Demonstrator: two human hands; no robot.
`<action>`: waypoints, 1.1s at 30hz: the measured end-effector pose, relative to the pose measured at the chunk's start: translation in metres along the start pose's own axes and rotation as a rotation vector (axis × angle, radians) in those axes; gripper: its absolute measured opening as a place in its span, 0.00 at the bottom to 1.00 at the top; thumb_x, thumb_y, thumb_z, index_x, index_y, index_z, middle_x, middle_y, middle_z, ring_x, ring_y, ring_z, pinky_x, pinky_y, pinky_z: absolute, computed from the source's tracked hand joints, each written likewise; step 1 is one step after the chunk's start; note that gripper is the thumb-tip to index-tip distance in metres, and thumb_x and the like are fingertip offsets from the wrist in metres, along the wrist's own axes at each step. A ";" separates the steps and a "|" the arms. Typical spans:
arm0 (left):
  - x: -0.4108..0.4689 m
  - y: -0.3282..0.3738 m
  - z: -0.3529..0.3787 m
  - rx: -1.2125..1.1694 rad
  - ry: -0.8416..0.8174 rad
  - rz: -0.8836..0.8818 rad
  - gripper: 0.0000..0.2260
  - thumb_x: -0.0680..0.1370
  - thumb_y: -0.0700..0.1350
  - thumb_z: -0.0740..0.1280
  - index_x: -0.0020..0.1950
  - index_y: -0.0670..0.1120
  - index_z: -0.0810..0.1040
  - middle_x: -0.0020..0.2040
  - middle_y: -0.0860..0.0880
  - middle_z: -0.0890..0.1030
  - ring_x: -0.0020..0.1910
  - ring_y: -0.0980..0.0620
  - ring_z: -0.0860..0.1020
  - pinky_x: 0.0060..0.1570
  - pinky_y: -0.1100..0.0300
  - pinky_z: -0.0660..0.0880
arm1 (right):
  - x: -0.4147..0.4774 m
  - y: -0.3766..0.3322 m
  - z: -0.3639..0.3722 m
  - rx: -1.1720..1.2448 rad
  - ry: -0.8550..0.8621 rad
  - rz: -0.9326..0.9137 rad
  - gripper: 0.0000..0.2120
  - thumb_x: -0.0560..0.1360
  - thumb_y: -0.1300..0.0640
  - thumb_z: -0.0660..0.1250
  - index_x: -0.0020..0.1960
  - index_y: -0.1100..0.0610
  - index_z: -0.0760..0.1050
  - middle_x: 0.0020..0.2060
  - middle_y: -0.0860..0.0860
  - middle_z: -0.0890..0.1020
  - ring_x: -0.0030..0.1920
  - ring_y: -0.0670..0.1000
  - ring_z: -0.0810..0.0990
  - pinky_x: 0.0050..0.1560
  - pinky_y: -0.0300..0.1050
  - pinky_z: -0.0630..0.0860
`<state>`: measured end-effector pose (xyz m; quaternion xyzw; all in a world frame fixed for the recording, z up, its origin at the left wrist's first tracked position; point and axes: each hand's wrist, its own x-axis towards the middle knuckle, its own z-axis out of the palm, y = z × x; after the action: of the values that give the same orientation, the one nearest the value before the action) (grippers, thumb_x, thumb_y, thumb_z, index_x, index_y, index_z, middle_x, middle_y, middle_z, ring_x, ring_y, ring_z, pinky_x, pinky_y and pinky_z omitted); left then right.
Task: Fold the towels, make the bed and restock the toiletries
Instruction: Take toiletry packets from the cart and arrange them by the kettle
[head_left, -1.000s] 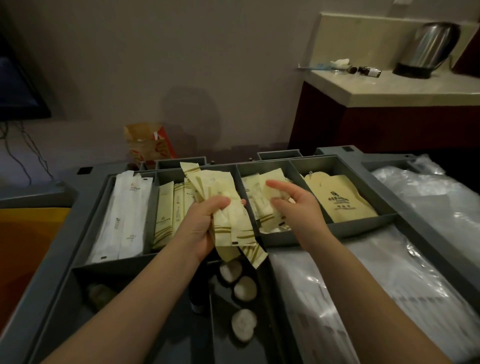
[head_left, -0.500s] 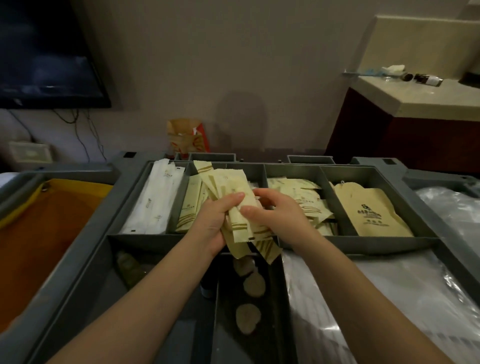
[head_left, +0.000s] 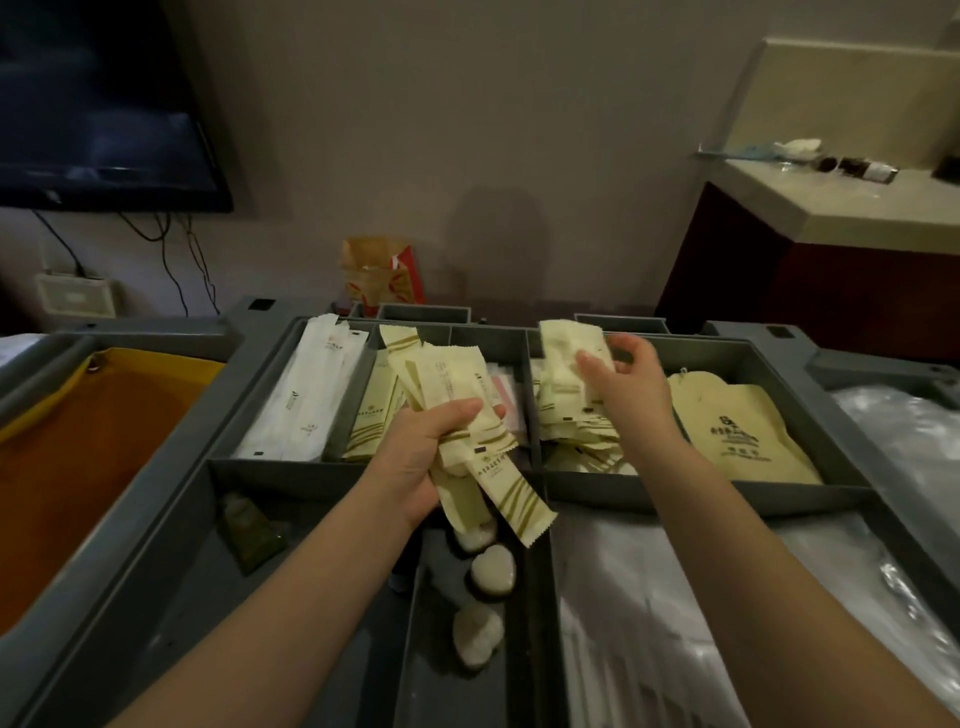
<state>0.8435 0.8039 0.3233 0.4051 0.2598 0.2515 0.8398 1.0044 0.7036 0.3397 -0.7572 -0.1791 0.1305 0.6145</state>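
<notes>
My left hand grips a bundle of cream toiletry packets with olive stripes, held above the grey cart tray. My right hand pinches a single cream packet lifted over a compartment holding a pile of the same packets. White long sachets fill the leftmost compartment. Tan paper bags lie in the rightmost one. Small round soaps sit in the lower slot.
An orange laundry bag hangs at the cart's left. Clear plastic-wrapped stock lies at the lower right. A counter with small bottles stands at the far right, a wall television at the upper left, a paper bag behind the cart.
My right hand left the bundle, moved right and lifted one packet from the pile. The left hand still grips its bundle. The view panned further left.
</notes>
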 end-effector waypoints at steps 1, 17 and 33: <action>0.001 0.000 0.000 -0.007 0.011 -0.002 0.09 0.75 0.33 0.65 0.54 0.40 0.77 0.45 0.39 0.84 0.43 0.45 0.84 0.45 0.47 0.81 | 0.011 0.002 -0.003 -0.036 0.033 -0.008 0.23 0.77 0.50 0.66 0.69 0.50 0.65 0.59 0.50 0.76 0.55 0.51 0.78 0.54 0.52 0.79; -0.007 -0.006 -0.002 -0.090 0.006 -0.033 0.09 0.73 0.38 0.67 0.53 0.43 0.78 0.49 0.39 0.84 0.45 0.40 0.83 0.44 0.45 0.81 | -0.063 -0.001 0.034 -0.323 -0.520 -0.092 0.25 0.70 0.46 0.73 0.65 0.47 0.71 0.46 0.44 0.79 0.44 0.44 0.79 0.43 0.40 0.78; -0.006 0.001 -0.010 -0.074 0.048 0.026 0.09 0.76 0.36 0.66 0.54 0.45 0.76 0.44 0.45 0.83 0.40 0.51 0.84 0.36 0.55 0.80 | 0.003 0.014 -0.002 -0.481 -0.005 0.067 0.28 0.78 0.44 0.62 0.72 0.57 0.63 0.63 0.54 0.75 0.61 0.55 0.75 0.59 0.55 0.75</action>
<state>0.8323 0.8066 0.3203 0.3710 0.2652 0.2813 0.8443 1.0094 0.7002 0.3264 -0.8868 -0.1816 0.1064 0.4114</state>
